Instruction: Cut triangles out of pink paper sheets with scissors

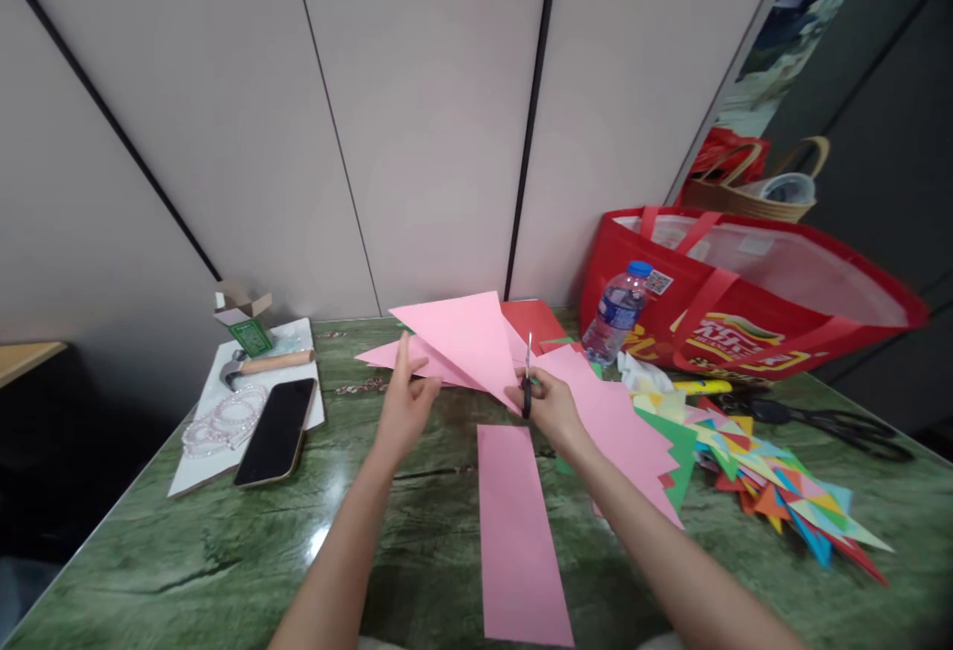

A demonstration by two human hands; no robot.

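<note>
A folded pink sheet of paper [466, 332] tilts up above the table. My right hand [551, 404] is closed around small scissors [528, 387], blades pointing up, and its fingertips meet the lower right corner of the sheet. At the sheet's left side is my left hand [408, 402], open, with the fingers apart and the index stretched upward; whether it touches the paper I cannot tell. Just below lies a pink paper strip [519, 531]. More pink paper with zigzag edges [621, 422] rests over green sheets [681, 447] beside my right forearm.
On the left, a white board [223, 372] bears a hammer [272, 364], a phone [277, 432], a bead string and a small box [249, 323]. To the right stand a water bottle [616, 313] and red bag [745, 293], near coloured paper pieces [781, 491] and black scissors [826, 422].
</note>
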